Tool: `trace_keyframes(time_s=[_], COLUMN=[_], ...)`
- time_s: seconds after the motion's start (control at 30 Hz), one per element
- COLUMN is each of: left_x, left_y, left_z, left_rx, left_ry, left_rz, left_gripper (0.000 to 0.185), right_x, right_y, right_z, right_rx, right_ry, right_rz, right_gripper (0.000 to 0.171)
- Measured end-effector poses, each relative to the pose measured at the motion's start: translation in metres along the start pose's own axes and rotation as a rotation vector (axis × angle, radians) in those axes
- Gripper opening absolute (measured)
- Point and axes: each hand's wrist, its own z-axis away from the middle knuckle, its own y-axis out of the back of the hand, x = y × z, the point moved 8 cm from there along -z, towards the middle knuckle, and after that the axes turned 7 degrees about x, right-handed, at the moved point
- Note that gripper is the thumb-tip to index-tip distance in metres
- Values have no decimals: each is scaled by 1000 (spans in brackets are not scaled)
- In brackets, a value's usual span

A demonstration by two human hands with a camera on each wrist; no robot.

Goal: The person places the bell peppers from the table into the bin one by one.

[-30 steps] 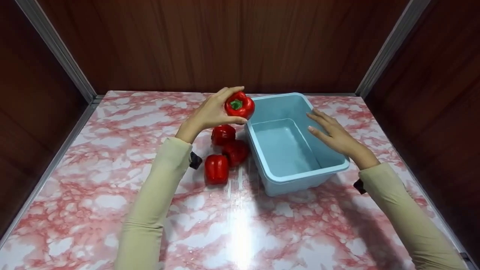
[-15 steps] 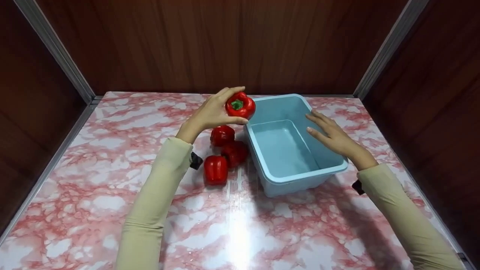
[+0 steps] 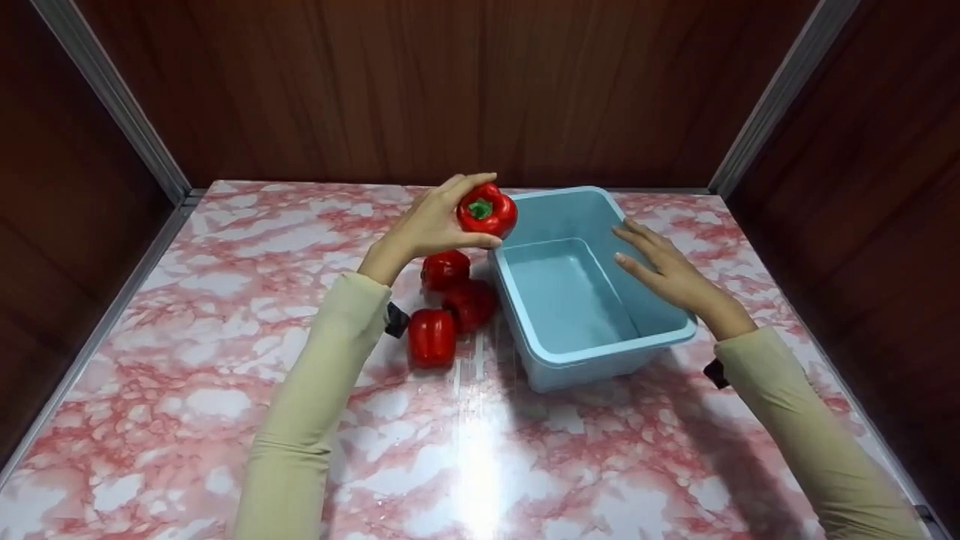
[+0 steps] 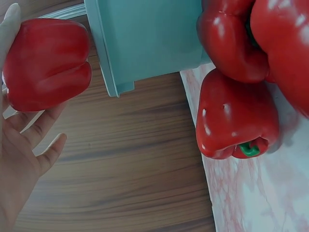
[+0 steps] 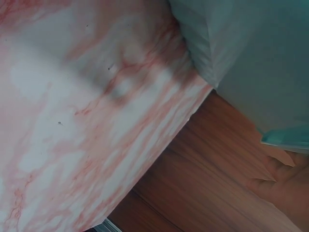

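Bright red pepper [image 3: 498, 218] with a green stem [image 3: 480, 209], three more deep red peppers [image 3: 432, 339], pale blue bin [image 3: 571, 300], tabletop [image 3: 405, 450] marbled in red and white, dark brown wood-grained walls [image 3: 450, 90], grey frame [image 3: 117, 97], plain pale yellow-green sleeves [image 3: 296, 420]

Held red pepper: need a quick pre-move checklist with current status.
1. Held pepper secure in the left hand: ok, gripped between thumb and fingers.
2. Pepper over the middle of the blue bin: not ok, it's at the left rim in the head view.
3. Bin upright on the table: ok.
4. Bin floor free to receive: ok, the visible floor is bare.
5. Right hand bracing the bin: cannot tell, it's at the right side but contact is unclear.
6. Three loose peppers out of the bin's opening: ok, they lie left of it.
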Motion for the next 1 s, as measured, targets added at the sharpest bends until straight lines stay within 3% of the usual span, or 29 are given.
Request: trace_keyframes(time_s=[1.0], left_x=[11], left_y=[-12], left_z=[-7], left_rx=[-11], left_ry=[-12], left_rz=[-22], left_gripper=[83], right_x=[1], right_y=[0], right_z=[-1], right_rx=[-10], right_ry=[-10], right_rz=[-2], right_gripper=[56])
